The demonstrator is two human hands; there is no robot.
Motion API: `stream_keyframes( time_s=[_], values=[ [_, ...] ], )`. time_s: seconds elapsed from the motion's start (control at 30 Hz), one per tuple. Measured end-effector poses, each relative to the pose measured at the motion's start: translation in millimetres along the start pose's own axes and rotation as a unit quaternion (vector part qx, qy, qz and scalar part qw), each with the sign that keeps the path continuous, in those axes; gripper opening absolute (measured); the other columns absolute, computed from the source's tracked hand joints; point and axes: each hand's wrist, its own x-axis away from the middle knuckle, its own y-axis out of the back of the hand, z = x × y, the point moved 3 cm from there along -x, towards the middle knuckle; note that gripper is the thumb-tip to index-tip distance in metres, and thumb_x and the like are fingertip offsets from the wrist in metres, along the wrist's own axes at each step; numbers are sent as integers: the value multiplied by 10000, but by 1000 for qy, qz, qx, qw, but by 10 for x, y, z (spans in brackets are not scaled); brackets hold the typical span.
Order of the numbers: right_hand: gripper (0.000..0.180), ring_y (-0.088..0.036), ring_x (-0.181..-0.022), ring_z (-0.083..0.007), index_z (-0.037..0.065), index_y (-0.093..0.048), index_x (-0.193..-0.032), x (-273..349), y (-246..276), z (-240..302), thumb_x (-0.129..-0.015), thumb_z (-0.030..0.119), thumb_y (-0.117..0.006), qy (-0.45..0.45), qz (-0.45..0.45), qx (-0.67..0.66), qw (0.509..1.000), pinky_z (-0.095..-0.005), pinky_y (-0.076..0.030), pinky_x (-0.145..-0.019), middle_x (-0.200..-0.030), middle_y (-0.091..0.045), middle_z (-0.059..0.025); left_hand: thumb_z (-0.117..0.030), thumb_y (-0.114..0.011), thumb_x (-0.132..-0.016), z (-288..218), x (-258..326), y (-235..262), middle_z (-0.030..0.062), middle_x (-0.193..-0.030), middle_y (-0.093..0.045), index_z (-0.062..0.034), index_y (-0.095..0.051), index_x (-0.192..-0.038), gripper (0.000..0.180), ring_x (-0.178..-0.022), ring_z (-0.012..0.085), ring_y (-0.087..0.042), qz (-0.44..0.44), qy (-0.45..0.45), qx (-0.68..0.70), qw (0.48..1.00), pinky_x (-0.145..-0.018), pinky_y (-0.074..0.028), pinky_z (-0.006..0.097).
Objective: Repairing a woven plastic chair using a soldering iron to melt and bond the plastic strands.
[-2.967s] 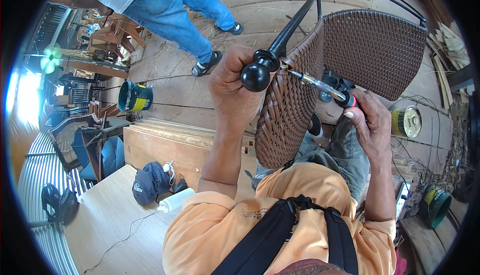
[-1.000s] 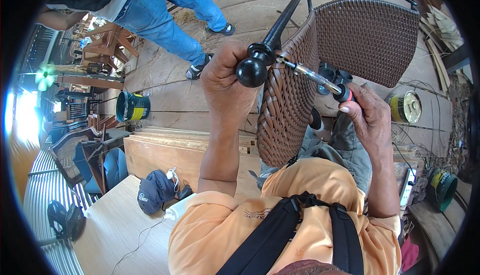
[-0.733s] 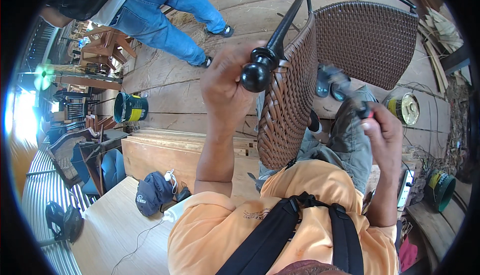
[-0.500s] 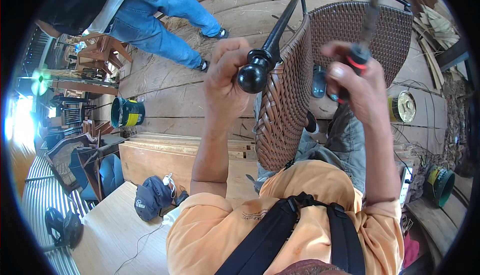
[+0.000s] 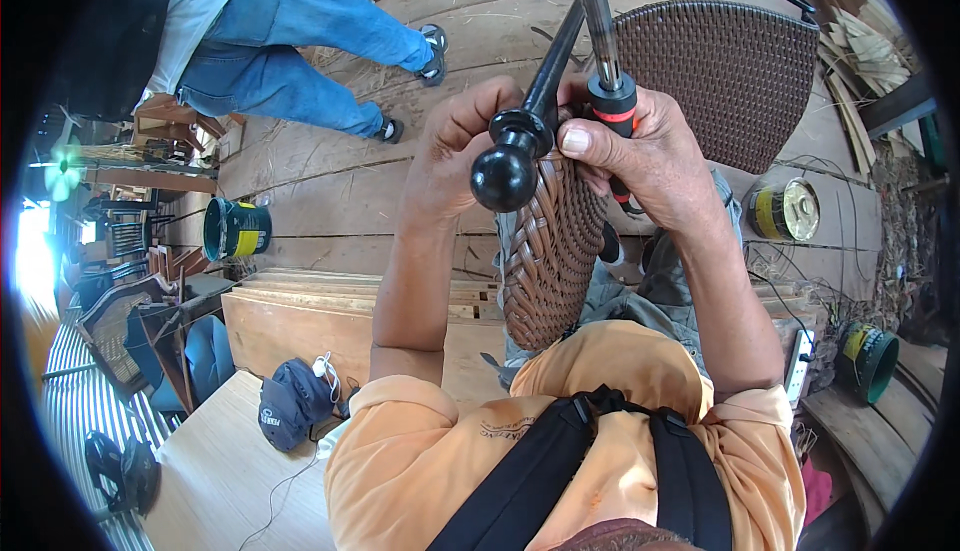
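Note:
A woven brown chair panel (image 5: 560, 261) stands upright in front of me, its braided edge toward me. Along its top runs a black wooden rail with a ball-shaped knob (image 5: 503, 179) at the near end. My left hand (image 5: 455, 151) is curled against the rail just behind the knob, its fingertips partly hidden. On the other side, my right hand (image 5: 640, 151) grips a soldering-iron-like tool (image 5: 612, 101) with a black and red handle and a heat-stained metal barrel pointing up and away. The right thumb and fingers also touch the weave beside the rail; whatever they pinch there is too small to make out.
A person in blue jeans (image 5: 290, 51) stands at the far left. Buckets (image 5: 238, 229) and a tin (image 5: 785, 209) sit on the plank floor. Stacked boards (image 5: 300, 321) and a cap (image 5: 297, 406) lie at left; a power strip (image 5: 799, 366) is by my right elbow.
My right hand has come left and down onto the weave beside the knob, bringing the tool with it. The knob end has shifted slightly, and the person in jeans has moved left.

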Motion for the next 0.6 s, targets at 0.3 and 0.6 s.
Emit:
stream_keyframes(
  time_s=[0.3, 0.6],
  values=[
    [275, -476, -526, -36, 45, -671, -963, 26, -24, 50, -826, 260, -774, -35, 5, -15, 999, -183, -362, -471, -653, -549, 36, -148, -618, -910, -92, -54, -43, -61, -734, -507, -65, -503, -778, 194, -655, 12, -418, 58, 36, -5, 998, -558, -325, 184],
    [335, -473, -549, -36, 26, -656, -1004, 58, -45, 85, -809, 268, -780, -62, -6, -1, 998, -183, -352, -483, -666, -533, 44, -243, -782, -790, -207, -266, 176, -21, -872, -608, 35, -650, -1032, 391, -756, 35, -527, 217, 197, -52, 955, -667, -433, 176]
  ],
)
